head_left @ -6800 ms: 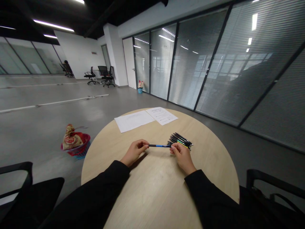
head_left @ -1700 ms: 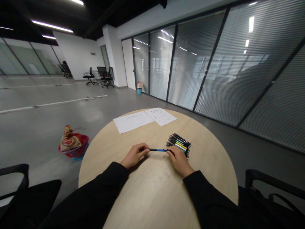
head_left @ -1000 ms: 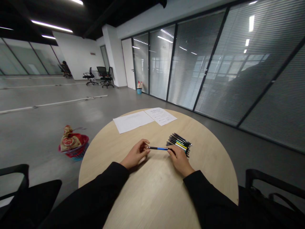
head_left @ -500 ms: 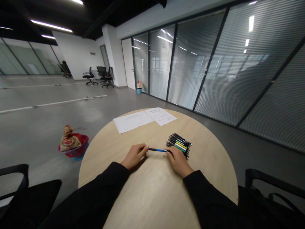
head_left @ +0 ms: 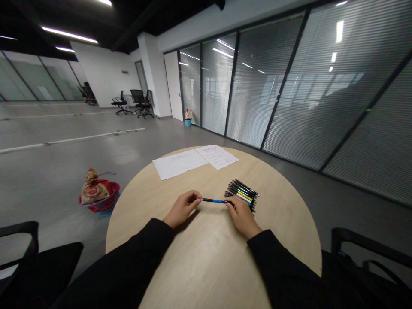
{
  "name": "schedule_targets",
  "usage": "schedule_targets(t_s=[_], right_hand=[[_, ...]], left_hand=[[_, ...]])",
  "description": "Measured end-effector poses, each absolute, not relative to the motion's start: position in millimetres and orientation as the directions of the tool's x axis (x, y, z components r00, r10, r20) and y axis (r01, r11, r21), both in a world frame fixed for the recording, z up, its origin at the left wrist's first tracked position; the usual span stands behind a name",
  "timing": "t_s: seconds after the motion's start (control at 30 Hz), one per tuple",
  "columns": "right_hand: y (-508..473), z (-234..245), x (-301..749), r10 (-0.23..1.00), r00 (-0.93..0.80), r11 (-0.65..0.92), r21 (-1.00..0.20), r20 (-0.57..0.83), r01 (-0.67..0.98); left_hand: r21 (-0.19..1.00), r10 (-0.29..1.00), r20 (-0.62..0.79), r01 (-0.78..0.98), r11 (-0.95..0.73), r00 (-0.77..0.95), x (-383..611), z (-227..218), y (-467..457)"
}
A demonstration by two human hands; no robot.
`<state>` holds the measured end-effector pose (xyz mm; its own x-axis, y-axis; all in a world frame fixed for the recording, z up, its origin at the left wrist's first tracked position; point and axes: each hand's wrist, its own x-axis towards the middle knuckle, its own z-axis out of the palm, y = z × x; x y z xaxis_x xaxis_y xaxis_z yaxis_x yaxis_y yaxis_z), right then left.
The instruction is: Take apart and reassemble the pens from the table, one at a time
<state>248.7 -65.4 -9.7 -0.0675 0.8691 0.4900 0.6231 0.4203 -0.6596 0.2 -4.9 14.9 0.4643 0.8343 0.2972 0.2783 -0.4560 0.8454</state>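
A blue and black pen (head_left: pixel 214 201) lies level above the round wooden table (head_left: pixel 206 262), held between my two hands. My left hand (head_left: pixel 183 209) pinches its left tip with the fingers curled. My right hand (head_left: pixel 242 217) has its fingertips on the pen's right end, just in front of a pile of several slim pens (head_left: pixel 242 195) with black, yellow, green and white barrels. The pile's lower part is partly hidden behind my right fingers. Two sheets of white paper (head_left: pixel 195 161) lie farther back on the tabletop.
Black office chairs (head_left: pixel 41 262) stand at the table's near left and right. A red basket (head_left: pixel 98 197) holding a patterned bag sits on the grey floor to the left. A glass wall with blinds (head_left: pixel 289 86) runs along the right; a seated person (head_left: pixel 88 93) is far back.
My left hand has lifted slightly and the pen's left tip now sits a little higher. The pile of pens and the papers have not moved.
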Motion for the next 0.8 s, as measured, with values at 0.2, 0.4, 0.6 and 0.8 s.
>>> schedule_targets(t_s=[0.2, 0.4, 0.6, 0.8], right_hand=[[-66.7, -6.8, 247.7, 0.874, -0.072, 0.419, -0.67, 0.48, 0.613], [-66.8, -6.8, 247.8, 0.882, -0.062, 0.406, -0.687, 0.468, 0.603], [-66.6, -7.3, 248.2, 0.882, -0.059, 0.407, -0.69, 0.468, 0.598], [-66.8, -7.4, 248.0, 0.88, -0.061, 0.411, -0.69, 0.471, 0.596]], left_hand=[[0.834, 0.87, 0.252, 0.361, -0.417, 0.423, 0.7, 17.5, -7.6], [0.894, 0.85, 0.243, 0.232, -0.384, 0.468, 1.2, 12.2, -6.1], [0.936, 0.846, 0.22, 0.14, -0.324, 0.486, 2.5, 11.0, -4.7], [0.918, 0.868, 0.204, 0.218, -0.33, 0.453, 2.5, 13.3, -5.6]])
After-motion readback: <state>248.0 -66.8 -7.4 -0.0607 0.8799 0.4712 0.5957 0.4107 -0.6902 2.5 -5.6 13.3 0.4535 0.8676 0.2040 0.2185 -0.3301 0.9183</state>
